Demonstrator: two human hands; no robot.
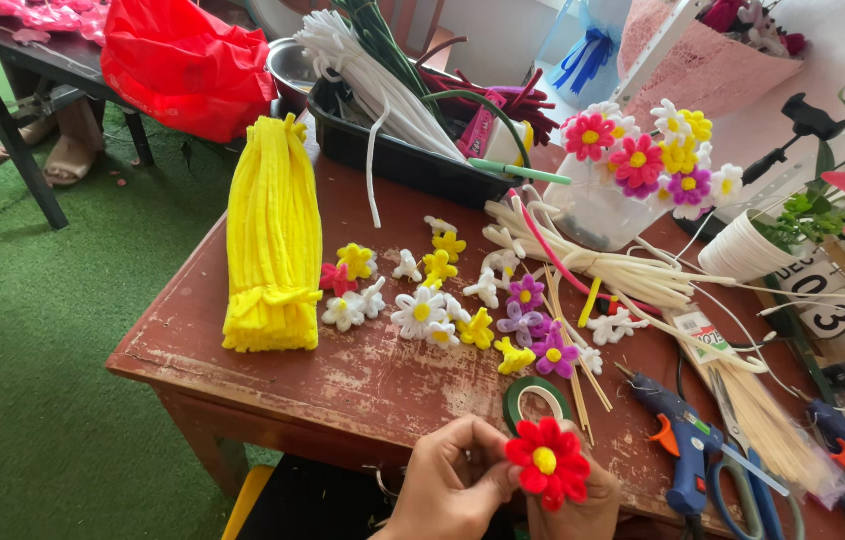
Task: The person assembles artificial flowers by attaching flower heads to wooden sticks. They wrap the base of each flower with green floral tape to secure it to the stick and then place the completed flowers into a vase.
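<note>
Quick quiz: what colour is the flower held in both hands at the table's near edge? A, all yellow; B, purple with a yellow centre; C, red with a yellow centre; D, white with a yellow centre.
C: the flower pinched between the left hand and right hand has red petals around a yellow centre.

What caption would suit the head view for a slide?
Two hands, left hand and right hand, hold a red flower over a worn table.

Yellow pipe-cleaner bundle [273, 240] lying on worn red table [363, 370]. Small loose flowers [443, 310] scattered mid-table. Green tape roll [537, 397] near front edge. Two blue glue guns [688, 440] right. Black tray [403, 155] behind.
</note>
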